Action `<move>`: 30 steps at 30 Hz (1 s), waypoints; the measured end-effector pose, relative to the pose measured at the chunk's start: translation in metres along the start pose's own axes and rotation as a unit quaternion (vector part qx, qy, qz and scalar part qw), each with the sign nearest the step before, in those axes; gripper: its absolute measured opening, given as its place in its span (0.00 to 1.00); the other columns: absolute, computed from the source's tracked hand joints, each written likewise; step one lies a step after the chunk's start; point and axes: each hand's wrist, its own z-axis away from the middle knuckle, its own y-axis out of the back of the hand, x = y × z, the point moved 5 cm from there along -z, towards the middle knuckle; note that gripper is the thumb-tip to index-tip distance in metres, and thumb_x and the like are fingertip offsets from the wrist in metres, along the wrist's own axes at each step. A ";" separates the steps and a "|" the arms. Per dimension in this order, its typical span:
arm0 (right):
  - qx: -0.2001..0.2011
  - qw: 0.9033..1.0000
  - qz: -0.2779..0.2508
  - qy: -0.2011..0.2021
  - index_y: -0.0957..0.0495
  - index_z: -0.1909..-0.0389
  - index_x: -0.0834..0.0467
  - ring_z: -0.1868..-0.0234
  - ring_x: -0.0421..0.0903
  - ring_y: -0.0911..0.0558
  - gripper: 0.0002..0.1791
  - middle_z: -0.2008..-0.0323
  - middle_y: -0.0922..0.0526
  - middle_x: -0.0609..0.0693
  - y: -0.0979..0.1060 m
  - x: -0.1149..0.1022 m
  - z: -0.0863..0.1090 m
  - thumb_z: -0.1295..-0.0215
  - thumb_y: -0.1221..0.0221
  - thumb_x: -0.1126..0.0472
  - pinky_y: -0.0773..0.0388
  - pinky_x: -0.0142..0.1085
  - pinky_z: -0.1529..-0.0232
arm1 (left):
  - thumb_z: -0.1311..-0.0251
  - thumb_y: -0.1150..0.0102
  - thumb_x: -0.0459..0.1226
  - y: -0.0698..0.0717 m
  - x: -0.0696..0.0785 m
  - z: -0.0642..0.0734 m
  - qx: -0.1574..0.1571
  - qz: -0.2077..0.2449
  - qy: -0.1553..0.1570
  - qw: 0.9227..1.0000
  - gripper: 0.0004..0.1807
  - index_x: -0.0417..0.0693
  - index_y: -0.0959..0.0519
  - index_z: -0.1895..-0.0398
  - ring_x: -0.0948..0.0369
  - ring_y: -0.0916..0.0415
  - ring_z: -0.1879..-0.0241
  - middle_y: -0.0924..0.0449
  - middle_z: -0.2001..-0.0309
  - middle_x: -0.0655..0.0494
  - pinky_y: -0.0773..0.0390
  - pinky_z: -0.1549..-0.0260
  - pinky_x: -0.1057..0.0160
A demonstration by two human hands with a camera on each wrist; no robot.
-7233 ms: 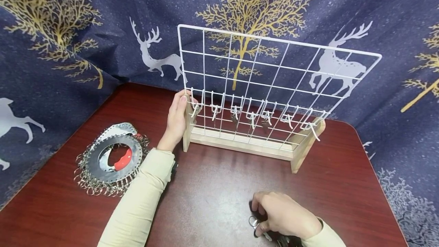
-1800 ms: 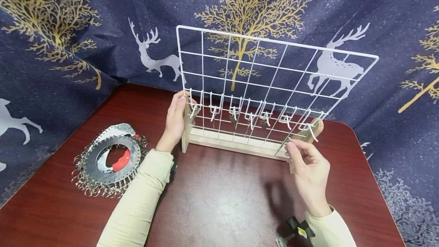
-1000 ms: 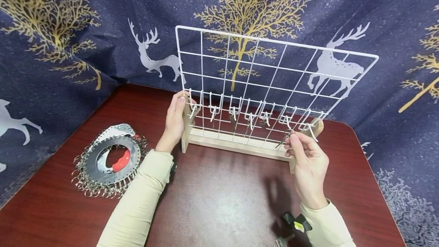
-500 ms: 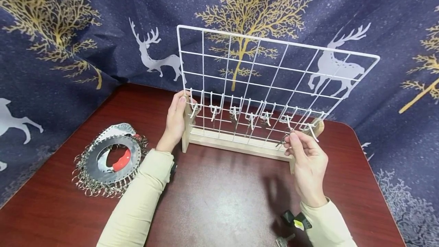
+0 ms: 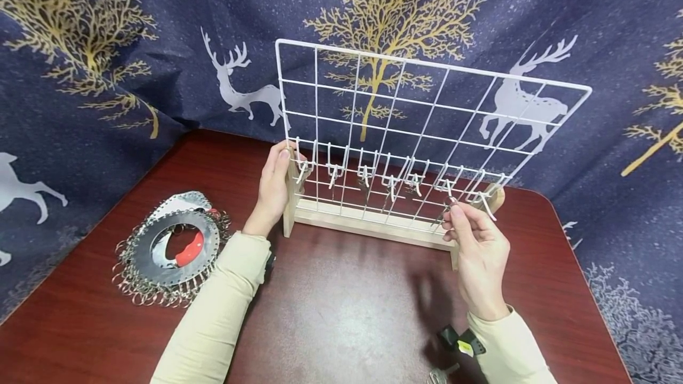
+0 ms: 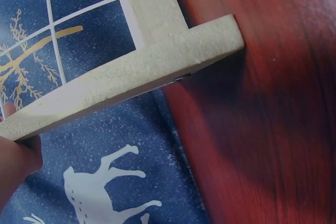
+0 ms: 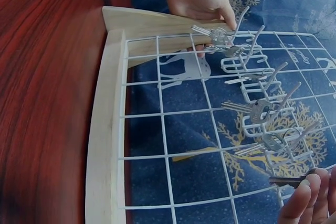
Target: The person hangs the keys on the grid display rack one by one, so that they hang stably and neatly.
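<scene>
My left hand [image 5: 272,191] grips the left wooden end post [image 5: 290,209] of a white wire grid rack [image 5: 395,98]. In the right wrist view that hand also shows at the post's far end. My right hand [image 5: 480,259] pinches a key [image 7: 286,180] between thumb and fingers, just below the second hook from the right [image 5: 447,186]. Its ring is near the hook tip; whether it is over the tip I cannot tell. Other keys [image 7: 257,109] hang from the hooks to the left. The rightmost hook [image 5: 484,200] bears no visible key.
A grey metal ring plate [image 5: 149,256] edged with many small split rings lies at the left of the table [image 5: 341,313], with red and white pieces at its centre. More keys [image 5: 437,377] lie at the front edge. A black strap device [image 5: 463,342] sits at my right cuff.
My right hand has gone from the keys at the table's front up to the rack with a key, then slightly higher to the hook tip. My left hand keeps its grip on the post.
</scene>
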 end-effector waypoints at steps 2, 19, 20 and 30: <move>0.004 1.000 0.003 0.000 0.21 0.57 0.73 0.74 0.41 0.20 0.10 0.71 0.16 0.53 0.001 0.000 0.000 0.35 0.40 0.69 0.22 0.28 0.75 | 0.23 0.64 0.42 0.000 0.000 0.000 -0.001 0.000 -0.005 1.000 0.17 0.38 0.33 0.48 0.59 0.28 0.76 0.26 0.62 0.48 0.29 0.88 0.63; 0.026 0.996 -0.022 -0.082 0.21 0.60 0.70 0.71 0.42 0.19 0.08 0.71 0.17 0.53 0.017 0.002 0.010 0.34 0.40 0.67 0.22 0.30 0.72 | 0.23 0.64 0.42 -0.001 0.001 0.001 0.004 -0.008 -0.007 1.000 0.18 0.35 0.33 0.46 0.60 0.25 0.74 0.26 0.62 0.44 0.27 0.87 0.65; 0.025 0.995 -0.035 -0.094 0.21 0.60 0.70 0.70 0.43 0.19 0.08 0.71 0.18 0.53 0.018 0.002 0.011 0.33 0.41 0.67 0.22 0.30 0.72 | 0.23 0.64 0.42 -0.002 0.001 0.001 0.002 -0.011 -0.006 1.000 0.18 0.35 0.33 0.46 0.61 0.25 0.74 0.25 0.62 0.46 0.27 0.87 0.64; -0.039 0.983 -0.110 -0.139 0.21 0.62 0.62 0.67 0.43 0.19 0.06 0.66 0.17 0.53 0.025 0.001 0.018 0.28 0.46 0.66 0.22 0.30 0.70 | 0.23 0.65 0.40 0.000 0.001 0.001 0.003 -0.008 -0.012 1.000 0.19 0.31 0.35 0.45 0.58 0.24 0.71 0.25 0.62 0.48 0.24 0.80 0.65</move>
